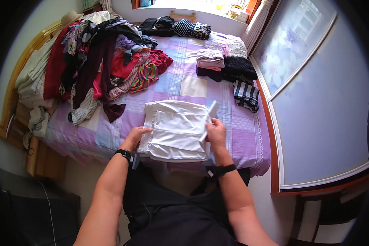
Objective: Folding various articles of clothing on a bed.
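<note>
A white garment (178,132) with a gathered elastic waistband on its left side lies partly folded near the front edge of the bed. My left hand (136,136) holds the waistband edge, thumb on top. At the opposite side my right hand (216,132) grips the garment's right edge, where a narrow flap of white cloth stands up above the fingers. Both wrists wear black straps. The undersides of the garment and some fingertips are hidden.
A large heap of mixed clothes (107,61) covers the bed's left side. Folded clothes (210,58) and a striped folded garment (246,95) lie at the right, near the sliding wardrobe door (323,123). More folded dark clothes (156,26) line the far edge.
</note>
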Demonstrator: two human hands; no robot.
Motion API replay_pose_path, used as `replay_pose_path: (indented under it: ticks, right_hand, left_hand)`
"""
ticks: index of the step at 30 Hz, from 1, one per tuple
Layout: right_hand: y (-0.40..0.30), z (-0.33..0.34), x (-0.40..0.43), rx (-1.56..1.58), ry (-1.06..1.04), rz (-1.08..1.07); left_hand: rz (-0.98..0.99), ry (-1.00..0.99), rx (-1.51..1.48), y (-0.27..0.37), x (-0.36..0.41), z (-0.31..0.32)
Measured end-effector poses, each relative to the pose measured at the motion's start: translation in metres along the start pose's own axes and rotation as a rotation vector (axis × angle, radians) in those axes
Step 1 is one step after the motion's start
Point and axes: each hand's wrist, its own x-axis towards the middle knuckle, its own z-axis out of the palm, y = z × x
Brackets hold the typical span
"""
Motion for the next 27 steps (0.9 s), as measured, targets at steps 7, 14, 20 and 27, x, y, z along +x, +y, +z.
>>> replay_pose_path:
  ticks: [7,14,20,27]
  right_hand:
    - [0.032,0.081,-0.028,-0.415,-0.071,-0.133]
    - [0.029,0.1,-0.04,-0.46,-0.075,-0.082]
    - [0.022,0.102,-0.044,-0.521,-0.108,-0.031]
    - [0.029,0.095,-0.038,-0.608,-0.038,-0.02]
  left_hand:
    - [0.014,-0.025,0.016,-0.002,0.005,0.001]
    - [0.049,0.003,-0.041,-0.002,0.002,0.007]
    - [0.071,-0.002,-0.01,-0.007,0.007,-0.003]
    - [0.074,0.006,0.037,-0.005,0.006,0.002]
